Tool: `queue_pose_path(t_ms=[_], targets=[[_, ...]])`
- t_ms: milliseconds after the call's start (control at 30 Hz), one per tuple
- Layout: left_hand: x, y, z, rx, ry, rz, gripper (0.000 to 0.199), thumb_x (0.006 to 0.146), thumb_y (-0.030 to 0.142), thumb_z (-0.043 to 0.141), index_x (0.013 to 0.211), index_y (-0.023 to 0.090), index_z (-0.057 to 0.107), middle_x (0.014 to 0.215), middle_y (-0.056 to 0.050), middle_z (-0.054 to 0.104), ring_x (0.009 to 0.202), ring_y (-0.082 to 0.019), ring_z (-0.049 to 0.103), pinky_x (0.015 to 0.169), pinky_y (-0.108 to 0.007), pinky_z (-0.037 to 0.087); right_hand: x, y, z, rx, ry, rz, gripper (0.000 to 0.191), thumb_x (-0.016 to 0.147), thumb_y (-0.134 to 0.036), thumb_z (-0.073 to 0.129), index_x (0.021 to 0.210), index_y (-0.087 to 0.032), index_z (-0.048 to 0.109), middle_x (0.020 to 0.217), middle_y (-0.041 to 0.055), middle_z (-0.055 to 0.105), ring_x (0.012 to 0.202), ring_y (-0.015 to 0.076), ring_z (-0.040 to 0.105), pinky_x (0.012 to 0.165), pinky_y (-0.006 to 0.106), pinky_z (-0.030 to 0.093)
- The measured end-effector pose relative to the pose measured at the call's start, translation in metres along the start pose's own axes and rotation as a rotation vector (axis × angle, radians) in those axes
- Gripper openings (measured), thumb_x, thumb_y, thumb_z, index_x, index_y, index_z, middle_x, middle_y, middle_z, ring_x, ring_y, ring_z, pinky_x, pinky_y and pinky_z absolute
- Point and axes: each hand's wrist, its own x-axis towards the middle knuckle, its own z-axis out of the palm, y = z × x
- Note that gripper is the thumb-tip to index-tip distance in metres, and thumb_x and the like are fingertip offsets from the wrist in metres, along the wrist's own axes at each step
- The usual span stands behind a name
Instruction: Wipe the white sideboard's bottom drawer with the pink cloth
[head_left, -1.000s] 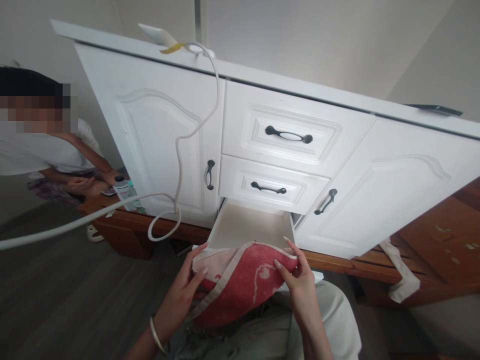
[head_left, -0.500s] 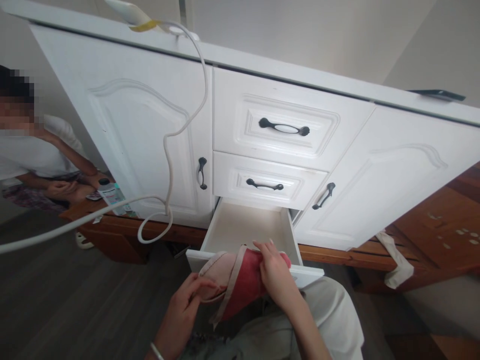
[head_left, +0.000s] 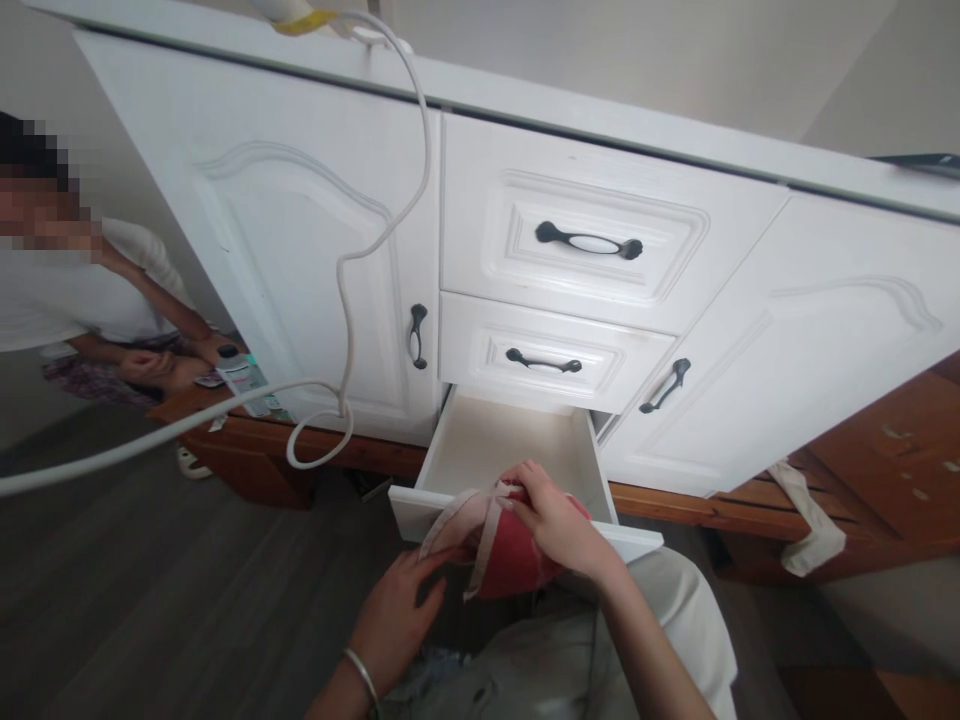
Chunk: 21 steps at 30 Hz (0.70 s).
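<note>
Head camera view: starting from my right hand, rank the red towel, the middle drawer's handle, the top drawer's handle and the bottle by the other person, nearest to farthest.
1. Red towel: under the right hand, touching it.
2. Middle drawer handle: straight above, over the open drawer.
3. Top drawer handle: higher still.
4. Bottle: far left, on the wooden ledge.

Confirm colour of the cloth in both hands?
Red cloth with pale pink-beige edging, folded; head view shows it best, at the open drawer.

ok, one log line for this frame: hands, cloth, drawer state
left hand: holding red cloth | right hand: gripping cloth top | bottom drawer: open | cloth: over drawer front edge
</note>
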Motion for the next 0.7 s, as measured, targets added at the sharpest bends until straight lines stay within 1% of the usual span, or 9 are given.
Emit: queue_pose_path(t_ms=[67, 167, 233, 300, 367, 433, 533, 633, 700], targets=[[0.000, -0.001, 0.002, -0.027, -0.020, 0.025, 0.043, 0.091, 0.042, 0.054, 0.129, 0.035, 0.070, 0.135, -0.005, 0.071, 0.131, -0.028, 0.061, 0.117, -0.046, 0.045, -0.008, -0.002, -0.013, 0.125, -0.025, -0.006, 0.010, 0.098, -0.030, 0.054, 0.103, -0.022, 0.057, 0.100, 0.0032, 0.064, 0.095, 0.0188, 0.059, 0.087, 0.034, 0.046], [0.000, -0.003, 0.005, -0.086, -0.051, 0.047, 0.049, 0.088, 0.057, 0.062, 0.132, 0.035, 0.068, 0.139, -0.007, 0.069, 0.132, -0.029, 0.061, 0.118, -0.045, 0.045, -0.019, -0.004, -0.029, 0.324, -0.015, -0.005, 0.024, 0.098, -0.045, 0.057, 0.092, -0.023, 0.052, 0.084, -0.0012, 0.059, 0.078, 0.0159, 0.054, 0.073, 0.030, 0.042], [0.001, -0.004, 0.007, -0.103, -0.059, 0.040, 0.058, 0.082, 0.063, 0.069, 0.131, 0.032, 0.070, 0.136, -0.010, 0.071, 0.128, -0.032, 0.063, 0.116, -0.048, 0.046, -0.021, -0.002, -0.035, 0.450, 0.053, 0.001, 0.032, 0.095, -0.055, 0.058, 0.092, -0.025, 0.050, 0.080, -0.0025, 0.054, 0.071, 0.0146, 0.050, 0.067, 0.029, 0.039], [0.004, -0.004, 0.009, -0.118, -0.045, 0.022, 0.062, 0.075, 0.062, 0.077, 0.127, 0.027, 0.072, 0.133, -0.013, 0.072, 0.125, -0.035, 0.065, 0.114, -0.050, 0.047, -0.017, 0.001, -0.038, 0.571, 0.103, 0.014, 0.037, 0.092, -0.060, 0.061, 0.096, -0.027, 0.047, 0.075, -0.0045, 0.048, 0.063, 0.0134, 0.042, 0.060, 0.028, 0.035], [0.008, -0.003, 0.009, -0.156, -0.013, 0.010, 0.060, 0.071, 0.056, 0.082, 0.120, 0.023, 0.075, 0.129, -0.014, 0.074, 0.122, -0.036, 0.066, 0.112, -0.050, 0.048, -0.005, 0.005, -0.037, 0.692, 0.123, 0.015, 0.039, 0.089, -0.061, 0.064, 0.100, -0.028, 0.045, 0.071, -0.0060, 0.044, 0.057, 0.0126, 0.035, 0.055, 0.028, 0.030], [0.010, -0.003, 0.009, -0.215, -0.003, -0.005, 0.049, 0.069, 0.051, 0.084, 0.108, 0.020, 0.078, 0.118, -0.013, 0.078, 0.114, -0.035, 0.069, 0.105, -0.047, 0.051, 0.013, 0.006, -0.036, 0.794, 0.162, -0.002, 0.041, 0.086, -0.060, 0.068, 0.099, -0.029, 0.044, 0.070, -0.0063, 0.043, 0.056, 0.0122, 0.033, 0.054, 0.027, 0.028], [0.011, -0.005, 0.008, -0.372, -0.057, -0.041, 0.039, 0.068, 0.051, 0.084, 0.091, 0.019, 0.078, 0.098, -0.008, 0.080, 0.097, -0.030, 0.072, 0.091, -0.041, 0.055, 0.041, 0.006, -0.031, 0.858, 0.226, 0.032, 0.045, 0.080, -0.061, 0.073, 0.094, -0.028, 0.045, 0.069, -0.0067, 0.042, 0.056, 0.0116, 0.033, 0.054, 0.026, 0.028], [0.011, -0.010, 0.009, -0.596, -0.156, -0.062, 0.047, 0.065, 0.053, 0.086, 0.095, 0.018, 0.076, 0.097, -0.006, 0.081, 0.093, -0.027, 0.072, 0.085, -0.036, 0.056, 0.062, 0.006, -0.023, 0.842, 0.213, 0.125, 0.052, 0.071, -0.063, 0.078, 0.091, -0.026, 0.048, 0.070, -0.0068, 0.046, 0.058, 0.0112, 0.037, 0.055, 0.025, 0.033], [0.011, -0.013, 0.009, -0.663, -0.209, -0.075, 0.058, 0.061, 0.054, 0.088, 0.102, 0.016, 0.075, 0.099, -0.007, 0.081, 0.091, -0.026, 0.072, 0.082, -0.034, 0.056, 0.069, 0.009, -0.017, 0.830, 0.168, 0.158, 0.053, 0.069, -0.064, 0.079, 0.091, -0.025, 0.050, 0.073, -0.0058, 0.051, 0.062, 0.0115, 0.043, 0.059, 0.025, 0.038]])
